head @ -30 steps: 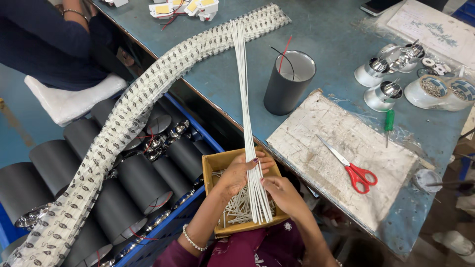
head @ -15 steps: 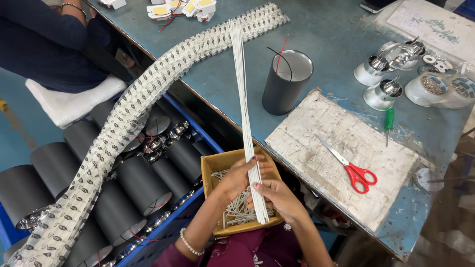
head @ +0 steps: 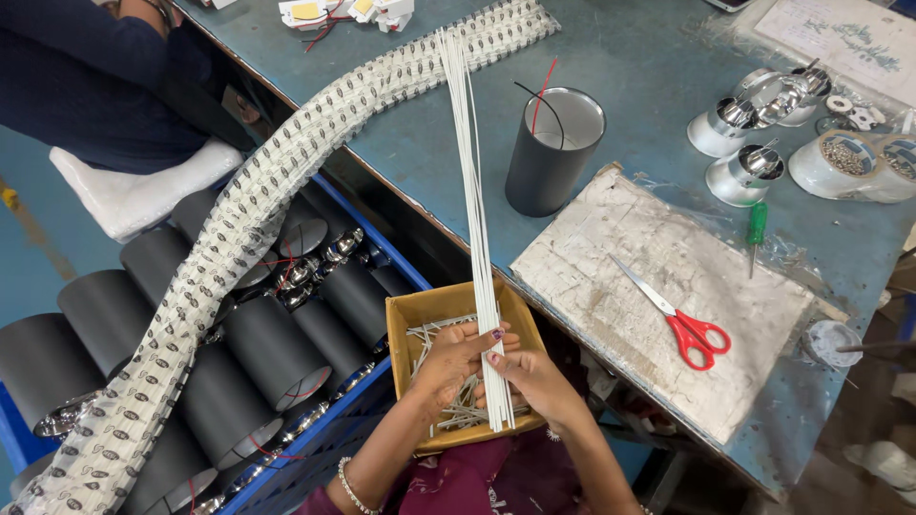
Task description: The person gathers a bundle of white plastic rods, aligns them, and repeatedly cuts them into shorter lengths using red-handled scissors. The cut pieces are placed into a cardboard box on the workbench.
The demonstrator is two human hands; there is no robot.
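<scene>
Both my hands pinch one bundle of long white strips [head: 474,191] above the cardboard box [head: 408,319]: left hand [head: 448,367] and right hand [head: 530,381], fingers closed around its lower end; the bundle's far end reaches over the bench [head: 649,105].

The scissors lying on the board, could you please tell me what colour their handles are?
Red handles, on the scissors, seen in the head view.
</scene>
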